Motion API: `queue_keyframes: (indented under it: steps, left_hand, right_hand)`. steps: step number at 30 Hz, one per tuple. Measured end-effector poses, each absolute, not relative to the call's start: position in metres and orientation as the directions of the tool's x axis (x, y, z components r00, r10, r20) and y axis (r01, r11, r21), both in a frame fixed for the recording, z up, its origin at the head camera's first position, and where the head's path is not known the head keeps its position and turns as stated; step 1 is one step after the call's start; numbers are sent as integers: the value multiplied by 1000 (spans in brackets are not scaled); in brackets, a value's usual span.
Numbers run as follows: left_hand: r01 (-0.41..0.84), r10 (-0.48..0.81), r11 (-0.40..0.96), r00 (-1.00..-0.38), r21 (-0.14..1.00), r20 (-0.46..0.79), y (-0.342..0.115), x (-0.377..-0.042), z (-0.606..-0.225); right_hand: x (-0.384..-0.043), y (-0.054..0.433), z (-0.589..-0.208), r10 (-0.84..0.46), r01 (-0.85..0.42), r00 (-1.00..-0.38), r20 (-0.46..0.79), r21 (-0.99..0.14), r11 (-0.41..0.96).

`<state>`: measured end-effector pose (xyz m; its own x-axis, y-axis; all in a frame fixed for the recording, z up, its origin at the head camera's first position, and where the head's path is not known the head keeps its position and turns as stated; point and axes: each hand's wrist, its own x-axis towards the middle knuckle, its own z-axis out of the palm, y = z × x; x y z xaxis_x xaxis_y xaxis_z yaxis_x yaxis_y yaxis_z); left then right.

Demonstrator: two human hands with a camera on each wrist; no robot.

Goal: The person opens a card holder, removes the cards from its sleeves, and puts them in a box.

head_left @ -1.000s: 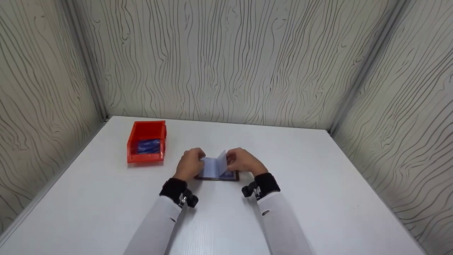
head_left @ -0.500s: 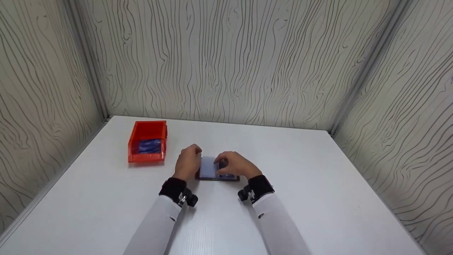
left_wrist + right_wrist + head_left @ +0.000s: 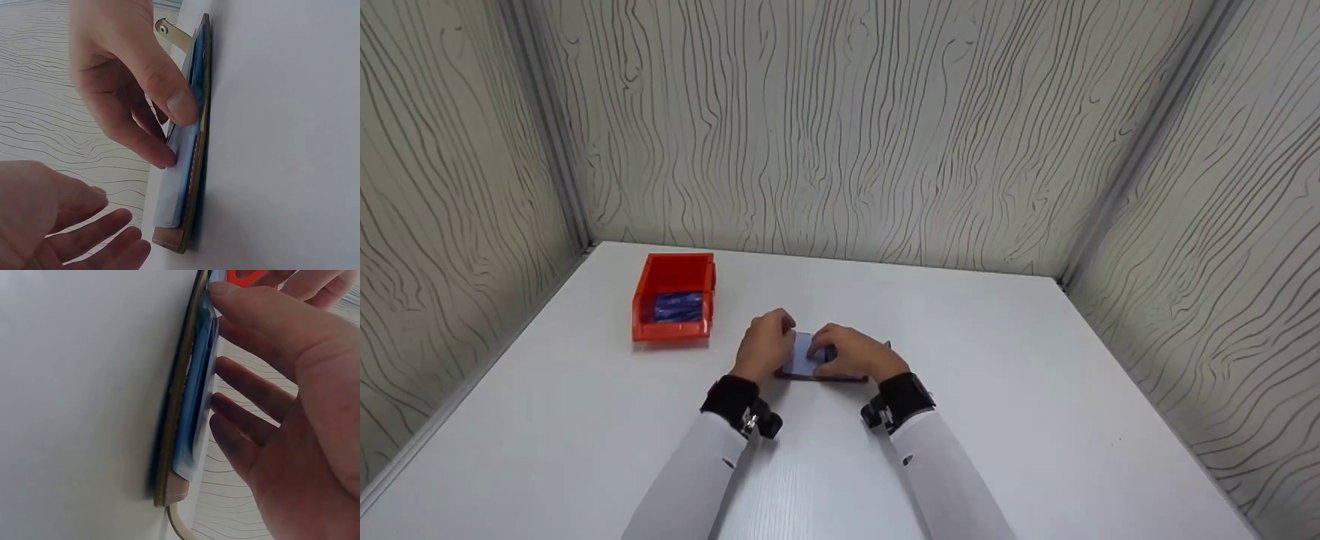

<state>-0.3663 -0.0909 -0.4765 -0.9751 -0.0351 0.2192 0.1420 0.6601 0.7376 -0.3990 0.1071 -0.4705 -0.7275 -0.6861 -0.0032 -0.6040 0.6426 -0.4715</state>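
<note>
A brown card holder (image 3: 847, 379) lies open on the white table, its clear and bluish sleeves (image 3: 802, 355) spread out; its strap (image 3: 175, 37) with a snap sticks out on the far side. My right hand (image 3: 855, 354) is over the middle of it. In the left wrist view its index fingertip touches the pale leaf and its thumb (image 3: 183, 107) lies along the near edge by the fold. The other right fingers (image 3: 253, 394) spread loosely behind the sleeves. At the left edge of the holder is my left hand (image 3: 765, 346), its fingers (image 3: 115, 228) loosely bent and apart from the leaves.
Back left on the table stands a red bin (image 3: 670, 331) with a blue packet (image 3: 678, 307) inside. Patterned panels (image 3: 840, 135) enclose the table at the back and both sides.
A raised leaf between the hands has come down onto the left side. My right hand has moved left to the fold and lowered onto the sleeves. The left hand has barely shifted.
</note>
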Motion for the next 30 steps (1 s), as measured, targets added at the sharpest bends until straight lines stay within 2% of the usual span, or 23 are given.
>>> queue_keyframes:
  steps: [19, 30]
  left_hand:
    - [128, -14, 650, -984, 749, 180, -89, -366, -478]
    - [161, -8, 661, -975, 733, 222, -91, -365, -480]
  right_hand:
    - [-398, 107, -469, -684, -596, -729, -29, -466, 655]
    - [-396, 105, -469, -678, -589, -734, -40, -461, 664]
